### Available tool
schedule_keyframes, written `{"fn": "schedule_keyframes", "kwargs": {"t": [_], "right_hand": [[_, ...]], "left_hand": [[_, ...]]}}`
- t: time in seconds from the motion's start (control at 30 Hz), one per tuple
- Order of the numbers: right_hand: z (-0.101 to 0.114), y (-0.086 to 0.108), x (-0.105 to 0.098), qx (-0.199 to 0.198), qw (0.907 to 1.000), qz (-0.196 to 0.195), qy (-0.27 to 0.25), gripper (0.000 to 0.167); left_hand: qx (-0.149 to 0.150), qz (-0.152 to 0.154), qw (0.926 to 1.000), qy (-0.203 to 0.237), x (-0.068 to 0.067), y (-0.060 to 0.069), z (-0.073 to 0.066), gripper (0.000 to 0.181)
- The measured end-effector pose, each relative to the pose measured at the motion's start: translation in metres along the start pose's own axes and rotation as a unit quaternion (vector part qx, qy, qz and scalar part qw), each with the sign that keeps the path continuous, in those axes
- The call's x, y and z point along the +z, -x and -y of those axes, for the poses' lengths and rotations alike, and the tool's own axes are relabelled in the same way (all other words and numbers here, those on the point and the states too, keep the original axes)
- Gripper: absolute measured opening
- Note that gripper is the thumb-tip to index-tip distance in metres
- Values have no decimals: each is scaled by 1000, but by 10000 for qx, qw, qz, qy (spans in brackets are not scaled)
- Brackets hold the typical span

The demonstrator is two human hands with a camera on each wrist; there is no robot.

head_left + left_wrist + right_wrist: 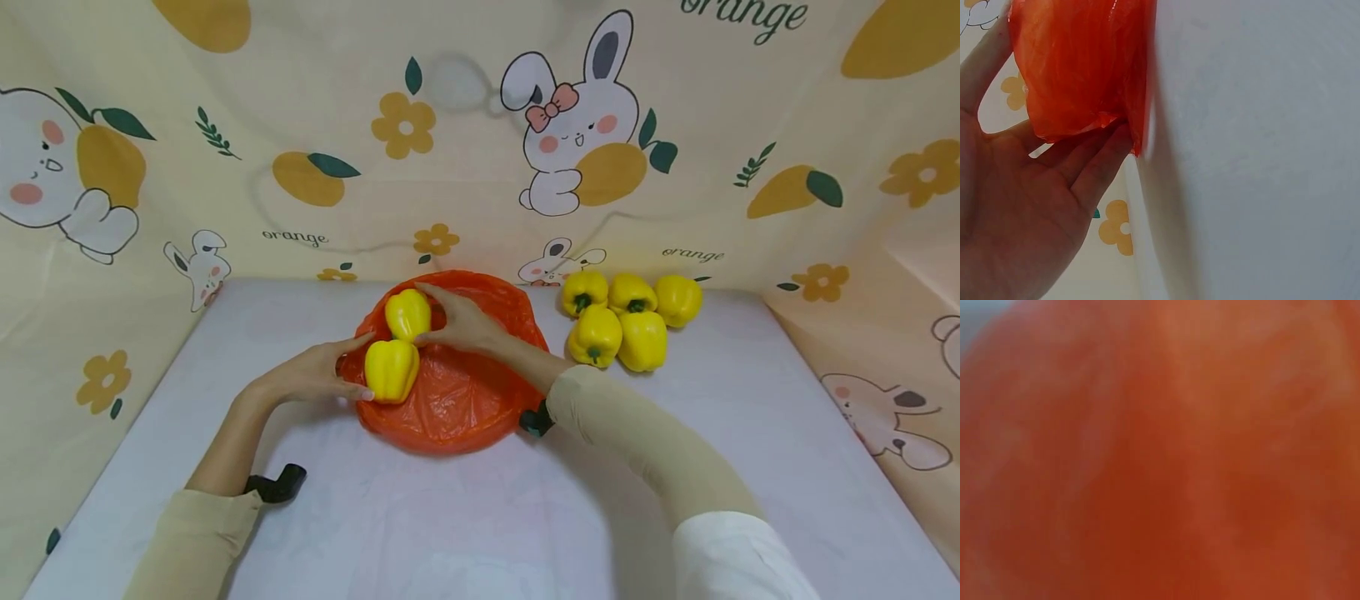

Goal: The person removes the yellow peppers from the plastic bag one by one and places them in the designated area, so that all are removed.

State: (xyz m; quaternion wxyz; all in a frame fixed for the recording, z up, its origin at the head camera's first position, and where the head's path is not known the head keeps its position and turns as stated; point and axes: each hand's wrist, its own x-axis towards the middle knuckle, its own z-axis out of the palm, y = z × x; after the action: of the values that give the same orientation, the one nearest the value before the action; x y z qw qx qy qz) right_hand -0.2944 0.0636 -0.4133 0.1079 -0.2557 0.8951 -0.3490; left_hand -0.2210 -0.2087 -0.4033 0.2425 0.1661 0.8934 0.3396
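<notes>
Bagging, by judgement, is the step in hand. One red plastic bag (457,392), mouth spread wide, at the surface's (420,517) far edge, left of centre. One far bell pepper (408,313), yellow, over the left part of that mouth; right hand (472,325) curved round it, thumb and forefinger. One near bell pepper (392,371), yellow, just in front; left hand (311,372) beside it at the bag's left rim, digits spread — whether pinching film, cannot tell. Five further yellow bell peppers (641,337), clustered toward the surface's far right corner. Next move calls, probably, for freeing the digits without dragging thin film. Writing: "orange", in script, repeated on the printed cloth (450,192) — no brand legible.
</notes>
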Motion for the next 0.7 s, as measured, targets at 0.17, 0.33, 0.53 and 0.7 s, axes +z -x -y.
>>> {"fn": "schedule_keyframes", "kwargs": {"t": [0.17, 0.33, 0.53, 0.7], "right_hand": [[-2, -1, 2, -4, 10000, -14, 72, 90], [-4, -1, 1, -66, 9996, -267, -7, 88], [-8, 2, -3, -229, 9989, -302, -278, 87], [-9, 7, -7, -423, 9962, -261, -711, 84]], "left_hand": [[17, 25, 10000, -94, -1, 0, 0, 104], [26, 27, 9999, -128, -2, 0, -1, 103], [-14, 26, 9999, -145, -1, -1, -1, 104], [14, 29, 9999, -109, 0, -1, -1, 105]]}}
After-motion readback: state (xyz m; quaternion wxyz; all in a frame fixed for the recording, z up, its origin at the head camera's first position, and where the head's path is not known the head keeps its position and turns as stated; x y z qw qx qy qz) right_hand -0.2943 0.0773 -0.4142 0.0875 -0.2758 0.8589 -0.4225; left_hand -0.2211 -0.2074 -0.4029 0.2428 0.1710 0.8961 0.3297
